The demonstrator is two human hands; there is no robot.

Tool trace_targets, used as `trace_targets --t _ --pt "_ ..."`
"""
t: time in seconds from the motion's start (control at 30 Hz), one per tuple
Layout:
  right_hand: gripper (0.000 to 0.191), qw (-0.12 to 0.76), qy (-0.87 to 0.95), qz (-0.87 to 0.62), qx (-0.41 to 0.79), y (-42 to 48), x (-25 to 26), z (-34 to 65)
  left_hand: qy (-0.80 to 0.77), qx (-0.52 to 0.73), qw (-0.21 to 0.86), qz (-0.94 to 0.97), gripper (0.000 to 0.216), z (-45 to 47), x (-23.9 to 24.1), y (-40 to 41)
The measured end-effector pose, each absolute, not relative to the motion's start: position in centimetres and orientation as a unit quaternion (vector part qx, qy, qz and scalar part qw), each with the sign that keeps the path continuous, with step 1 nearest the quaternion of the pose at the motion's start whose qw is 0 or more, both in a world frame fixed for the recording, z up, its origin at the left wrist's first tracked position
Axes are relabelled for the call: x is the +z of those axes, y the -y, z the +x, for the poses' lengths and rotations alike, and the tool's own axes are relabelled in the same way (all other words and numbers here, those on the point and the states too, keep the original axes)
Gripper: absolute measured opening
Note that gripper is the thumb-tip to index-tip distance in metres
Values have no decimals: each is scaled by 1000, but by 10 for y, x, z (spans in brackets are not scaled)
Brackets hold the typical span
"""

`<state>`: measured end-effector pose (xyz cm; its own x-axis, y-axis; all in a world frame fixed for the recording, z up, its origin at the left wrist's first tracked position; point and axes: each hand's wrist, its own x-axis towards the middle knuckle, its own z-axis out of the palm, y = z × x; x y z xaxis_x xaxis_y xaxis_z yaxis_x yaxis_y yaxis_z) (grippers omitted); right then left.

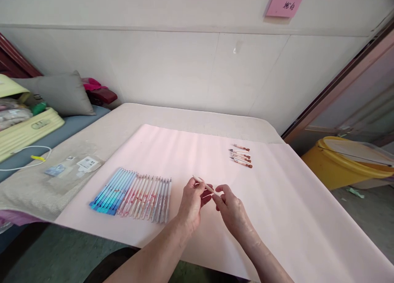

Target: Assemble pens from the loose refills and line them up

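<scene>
Head view shows a person working at a table whose pale pink cover [184, 147] gives, I think, a smooth place where slim things are easy to see. One pale pen [209, 188] is in front of the person, raised above the cover, between the two hands. The left hand [193, 199] holds it near its upper part, with the thumb and the fingers closed on the barrel. Such a pinch probably leaves the lower end free for the other side. At this lower end is the right hand [233, 211], its thumb and index finger bent with a narrow gap; whether they press on the pen or only stand beside it, I cannot tell. The pen is slanted, its far end toward the left, perhaps because this angle is comfortable for both wrists.

To the left lies a close row, made of blue pens [116, 190], red-patterned pens [135, 197] and greyish pens [161, 201]. Their tips point away from the person, and similar colours lie together, which seems to make them easy to compare. Beyond the right hand, several brown-ended pens [241, 162] lie apart from this row, tips toward the left, likely to keep this kind separate.
</scene>
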<state>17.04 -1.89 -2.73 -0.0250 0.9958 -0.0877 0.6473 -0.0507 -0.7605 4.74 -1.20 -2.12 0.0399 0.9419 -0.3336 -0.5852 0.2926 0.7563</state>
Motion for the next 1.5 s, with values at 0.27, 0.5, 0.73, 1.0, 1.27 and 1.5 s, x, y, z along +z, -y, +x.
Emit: trace_targets --t 0.27,0.5,0.73,1.0,1.27,1.5 --pt "18 297 607 -606 420 22 -25 170 -398 565 704 164 15 45 -22 9" --pt "27 320 602 -589 434 17 -27 177 -382 564 726 94 8 39 -27 -1" --pt "31 186 612 -765 81 -43 -52 245 -371 591 716 40 9 23 -15 -13" --pt "38 114 634 -765 1 -96 -75 255 -352 596 721 28 8 11 -10 -17" --pt "31 26 632 -774 -31 -84 -75 266 -348 593 726 14 7 10 -7 -21" --pt "24 -7 652 -759 10 -77 -71 278 -348 592 726 23 8 11 -12 -19"
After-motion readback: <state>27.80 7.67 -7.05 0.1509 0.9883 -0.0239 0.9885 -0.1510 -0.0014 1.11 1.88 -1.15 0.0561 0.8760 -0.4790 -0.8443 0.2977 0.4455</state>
